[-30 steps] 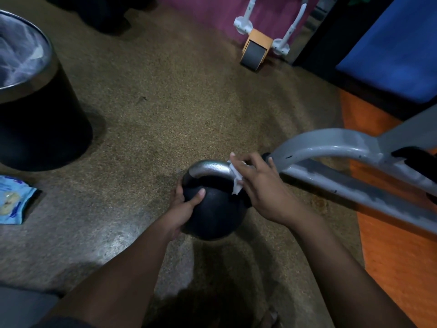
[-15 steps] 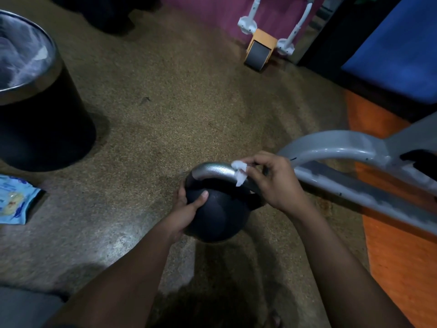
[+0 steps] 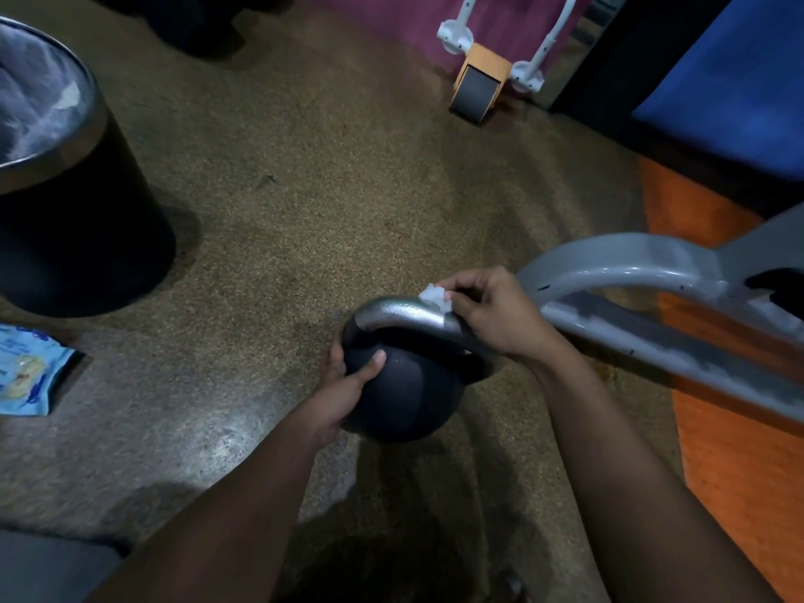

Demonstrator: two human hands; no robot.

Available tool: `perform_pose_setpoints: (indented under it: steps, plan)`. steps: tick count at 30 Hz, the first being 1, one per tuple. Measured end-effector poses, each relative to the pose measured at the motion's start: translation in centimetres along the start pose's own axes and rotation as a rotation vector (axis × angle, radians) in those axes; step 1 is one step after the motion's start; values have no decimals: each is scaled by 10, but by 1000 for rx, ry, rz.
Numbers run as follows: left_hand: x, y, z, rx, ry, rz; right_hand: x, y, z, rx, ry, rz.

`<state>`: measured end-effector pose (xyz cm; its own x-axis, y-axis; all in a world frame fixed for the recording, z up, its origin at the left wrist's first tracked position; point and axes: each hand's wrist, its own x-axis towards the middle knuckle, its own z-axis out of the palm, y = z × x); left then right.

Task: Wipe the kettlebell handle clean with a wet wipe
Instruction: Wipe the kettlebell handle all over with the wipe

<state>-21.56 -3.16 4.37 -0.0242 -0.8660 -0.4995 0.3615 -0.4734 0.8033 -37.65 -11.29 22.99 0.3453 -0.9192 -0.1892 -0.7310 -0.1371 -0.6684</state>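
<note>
A black kettlebell (image 3: 404,398) with a silver handle (image 3: 400,313) rests on the speckled floor in the lower middle of the head view. My left hand (image 3: 348,385) grips the left side of the ball, thumb lying across its front. My right hand (image 3: 491,315) pinches a small white wet wipe (image 3: 435,297) against the top right of the handle. The right end of the handle is hidden under that hand.
A black bin (image 3: 65,202) with a metal rim and liner stands at the left. A blue wipes packet (image 3: 26,372) lies by it. A grey machine frame (image 3: 631,306) runs right of the kettlebell over an orange mat (image 3: 739,450). An ab roller (image 3: 478,84) sits at the back.
My right hand has slid the wipe up from the handle's right shoulder onto its top. The left hand has kept its hold on the ball.
</note>
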Motion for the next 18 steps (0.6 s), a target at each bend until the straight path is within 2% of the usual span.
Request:
perform_pose_setpoints:
  steps: [5, 9, 11, 15, 18]
  plan:
    - [0, 0, 0, -2, 6, -16, -5, -5, -11, 52, -22, 17]
    - [0, 0, 0, -19, -6, -8, 10, -4, -17, 81, -140, 132]
    - [0, 0, 0, -45, -14, 11, 18, -7, -13, 87, -179, 124]
    - [0, -1, 0, -56, -28, 7, 19, -11, -20, 128, -198, 119]
    - [1, -1, 0, -58, -32, 4, 22, -5, -28, 157, -219, 194]
